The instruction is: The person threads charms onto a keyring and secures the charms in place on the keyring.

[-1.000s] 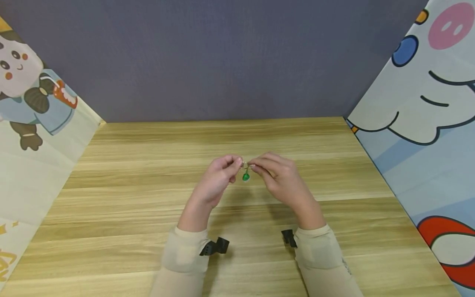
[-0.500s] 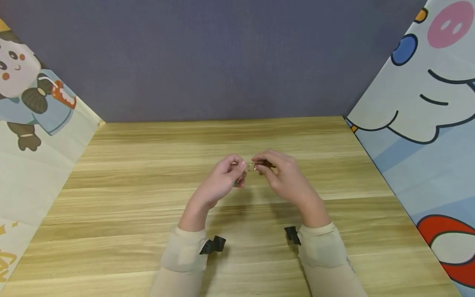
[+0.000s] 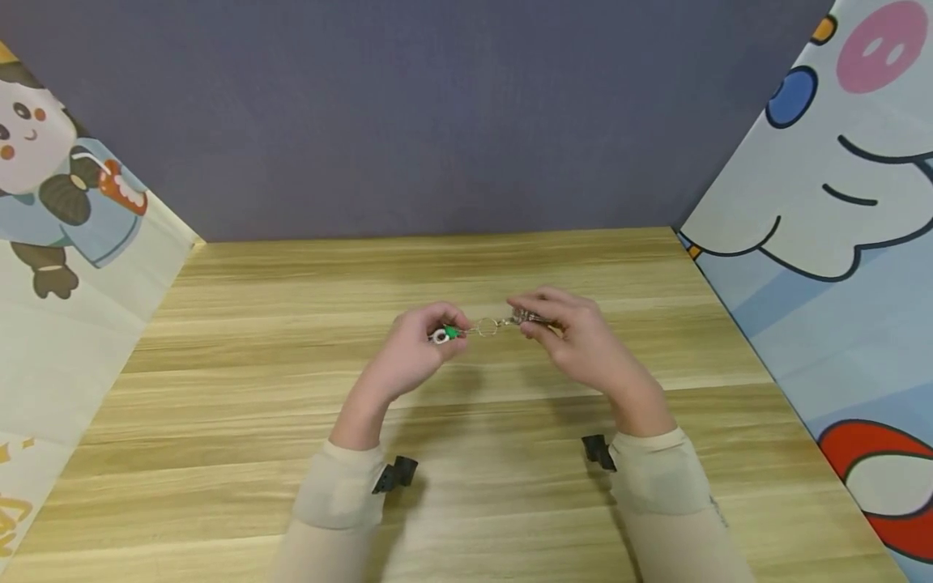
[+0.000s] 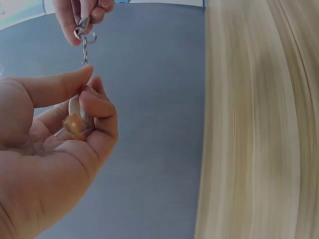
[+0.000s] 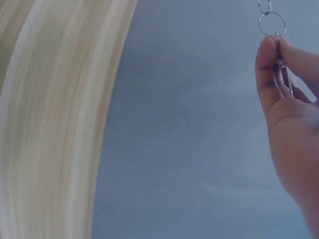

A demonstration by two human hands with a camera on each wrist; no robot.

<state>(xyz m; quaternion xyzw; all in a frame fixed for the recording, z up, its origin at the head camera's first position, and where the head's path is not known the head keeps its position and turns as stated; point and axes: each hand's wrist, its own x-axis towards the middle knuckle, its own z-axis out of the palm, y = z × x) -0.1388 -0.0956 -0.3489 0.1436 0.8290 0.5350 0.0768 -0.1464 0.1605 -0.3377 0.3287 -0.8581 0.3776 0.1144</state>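
Observation:
A keychain is stretched between the two hands above the wooden table. My left hand (image 3: 408, 352) holds its small charm (image 3: 440, 335), green and white in the head view, with thumb and fingertips pinched close to the chain. In the left wrist view an orange-brown part of the charm (image 4: 76, 124) shows inside the curled fingers. Between the hands runs a thin metal ring (image 5: 284, 25) with short chain links. My right hand (image 3: 583, 344) pinches a silvery metal piece (image 3: 523, 314) on the other end; the fingers cover much of it, so its kind is unclear.
The light wood-grain table (image 3: 255, 389) spreads beneath both hands. A dark grey-blue panel (image 3: 437, 121) stands behind it. Cartoon-printed panels flank the left (image 3: 66, 364) and right (image 3: 824, 324). Each wrist carries a black camera mount.
The hands have drawn apart, and the chain and ring now lie taut between them. The green charm, first dangling below the fingers, is now within the left hand. The silvery piece shows in the right.

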